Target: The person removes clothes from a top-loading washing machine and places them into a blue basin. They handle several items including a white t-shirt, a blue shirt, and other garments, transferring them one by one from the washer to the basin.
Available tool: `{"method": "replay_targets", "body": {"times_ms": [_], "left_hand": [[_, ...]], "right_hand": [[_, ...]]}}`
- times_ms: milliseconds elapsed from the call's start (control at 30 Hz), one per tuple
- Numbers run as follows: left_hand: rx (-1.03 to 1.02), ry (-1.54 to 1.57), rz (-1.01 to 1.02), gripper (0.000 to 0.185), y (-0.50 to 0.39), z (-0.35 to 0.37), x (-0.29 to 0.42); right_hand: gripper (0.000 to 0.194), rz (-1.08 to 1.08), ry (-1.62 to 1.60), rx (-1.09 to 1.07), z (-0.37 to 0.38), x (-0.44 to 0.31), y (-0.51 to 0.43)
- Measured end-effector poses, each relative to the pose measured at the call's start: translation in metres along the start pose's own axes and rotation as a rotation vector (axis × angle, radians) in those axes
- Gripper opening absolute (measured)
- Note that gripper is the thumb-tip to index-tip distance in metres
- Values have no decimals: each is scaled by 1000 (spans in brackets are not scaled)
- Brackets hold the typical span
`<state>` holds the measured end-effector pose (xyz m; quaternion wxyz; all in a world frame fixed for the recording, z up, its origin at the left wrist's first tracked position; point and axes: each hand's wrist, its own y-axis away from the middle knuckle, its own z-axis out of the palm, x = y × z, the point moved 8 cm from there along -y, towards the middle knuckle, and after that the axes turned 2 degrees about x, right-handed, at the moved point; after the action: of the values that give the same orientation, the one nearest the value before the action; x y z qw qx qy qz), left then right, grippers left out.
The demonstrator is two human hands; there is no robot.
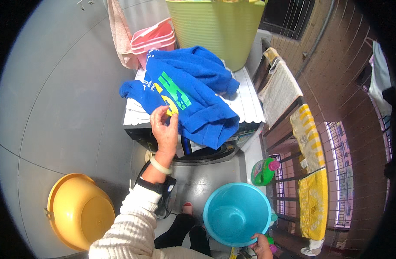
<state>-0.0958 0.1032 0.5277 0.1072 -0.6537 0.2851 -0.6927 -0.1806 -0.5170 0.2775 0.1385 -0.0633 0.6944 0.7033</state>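
Note:
A blue sweatshirt [198,87] with green and yellow print lies spread over a white cloth [246,87] on top of a front-loading washing machine [139,134]. Its lower hem hangs over the machine's front edge. Over the yellow print is my left hand [165,128], fingers curled but apart from the thumb, with nothing visible between them. Whether its fingertips touch the fabric is hard to tell. My right hand [261,246] grips the near right rim of a turquoise plastic basin [236,215], whose inside shows no contents.
Behind the sweatshirt stand stacked pink baskets [152,40] and a tall green tub [214,29]. An orange basin [83,210] hangs at the left wall. To the right are a green detergent bottle [262,171] and a railing draped with a yellow cloth [313,204].

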Motion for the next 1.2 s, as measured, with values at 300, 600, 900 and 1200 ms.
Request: {"method": "replay_targets", "body": {"times_ms": [300, 600, 900, 1200], "left_hand": [[75, -281, -83, 70, -132, 15, 7], [-79, -300, -507, 108, -215, 51, -79], [-140, -458, -607, 48, -248, 55, -139], [-151, 225, -463, 23, -201, 65, 37]], "right_hand": [[55, -24, -17, 64, 19, -25, 56], [47, -183, 42, 117, 53, -61, 102], [46, -214, 74, 9, 97, -110, 90], [39, -267, 178, -216, 135, -145, 58]]}}
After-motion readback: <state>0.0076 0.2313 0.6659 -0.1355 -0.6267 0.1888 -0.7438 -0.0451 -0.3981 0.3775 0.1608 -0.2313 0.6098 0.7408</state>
